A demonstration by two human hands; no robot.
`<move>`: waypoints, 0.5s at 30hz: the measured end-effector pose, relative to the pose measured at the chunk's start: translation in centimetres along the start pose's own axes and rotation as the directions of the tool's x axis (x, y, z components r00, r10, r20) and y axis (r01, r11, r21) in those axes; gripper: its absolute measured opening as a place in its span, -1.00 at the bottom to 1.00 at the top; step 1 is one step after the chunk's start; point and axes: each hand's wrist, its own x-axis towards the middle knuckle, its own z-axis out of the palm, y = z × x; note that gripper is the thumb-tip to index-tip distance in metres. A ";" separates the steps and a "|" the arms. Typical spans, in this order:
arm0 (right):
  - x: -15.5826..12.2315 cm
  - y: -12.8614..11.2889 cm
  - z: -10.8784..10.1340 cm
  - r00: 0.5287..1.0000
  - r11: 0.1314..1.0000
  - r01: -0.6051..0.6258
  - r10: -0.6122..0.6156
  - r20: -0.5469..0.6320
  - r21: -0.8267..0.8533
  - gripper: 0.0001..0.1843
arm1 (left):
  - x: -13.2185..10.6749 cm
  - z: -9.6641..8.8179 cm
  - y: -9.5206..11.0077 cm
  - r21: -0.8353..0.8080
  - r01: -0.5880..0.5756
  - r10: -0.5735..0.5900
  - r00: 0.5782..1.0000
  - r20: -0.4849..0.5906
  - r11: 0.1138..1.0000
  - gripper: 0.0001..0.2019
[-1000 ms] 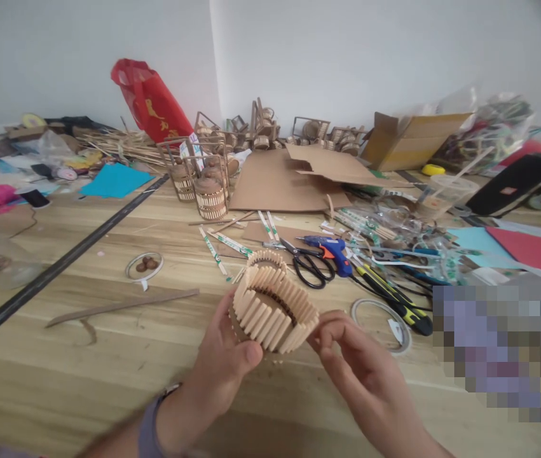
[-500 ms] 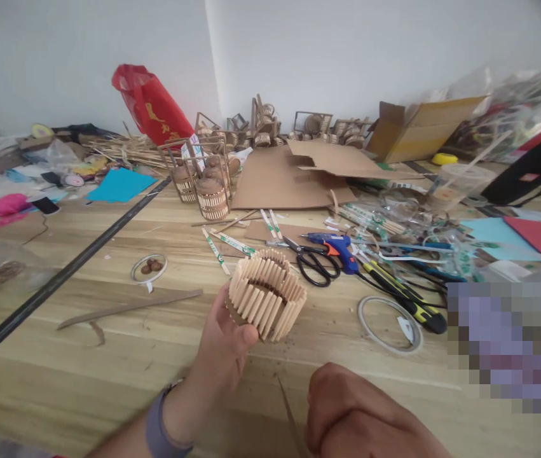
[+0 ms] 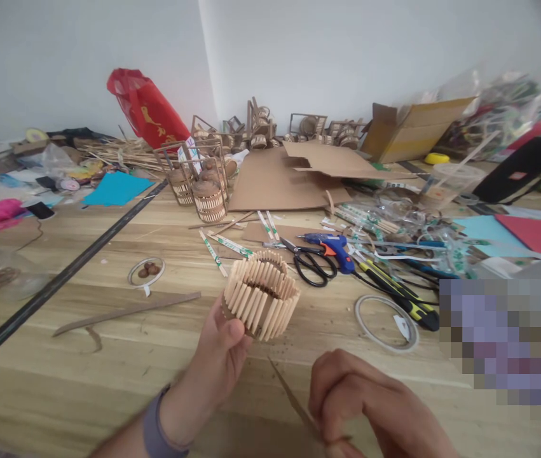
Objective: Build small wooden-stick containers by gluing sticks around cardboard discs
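My left hand (image 3: 222,346), wearing a purple wristband, grips a small tub-like basket (image 3: 260,305) from its lower left side. The basket's wall is a ring of short pale wooden sticks, with gaps near the front, and a brown base shows below. Low on the right, my right hand (image 3: 360,401) is closed with its fingers bent in a pinch on a narrow brown strip (image 3: 294,404). The strip's pointed end reaches up toward the basket without touching it. Part of the strip is hidden by the fingers.
Black scissors (image 3: 315,264), a blue glue gun (image 3: 332,245) and a yellow-black utility knife (image 3: 398,296) lie beyond the basket. A tape ring (image 3: 363,324) rests to the right. Finished stick buckets (image 3: 210,198) stand behind, near cardboard (image 3: 270,181). A long black bar (image 3: 70,261) crosses the left side.
My right hand has turned and shows more of its fingers, and the strip's tip has risen toward the basket. The basket stays in my left hand, nearly unmoved. The view has shifted slightly.
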 end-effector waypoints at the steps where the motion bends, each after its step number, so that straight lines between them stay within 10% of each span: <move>1: 0.2 0.0 -0.1 0.999 1.000 -0.008 0.008 -0.041 -0.012 -0.90 | 0.0 0.0 0.1 -0.008 0.001 -0.001 1.000 0.001 1.000 -0.28; 15: 1.3 1.4 0.0 0.948 0.988 -0.119 0.086 -0.306 -0.093 -0.86 | -0.5 -4.1 -1.1 -0.226 0.260 -0.226 0.960 0.166 0.939 -0.35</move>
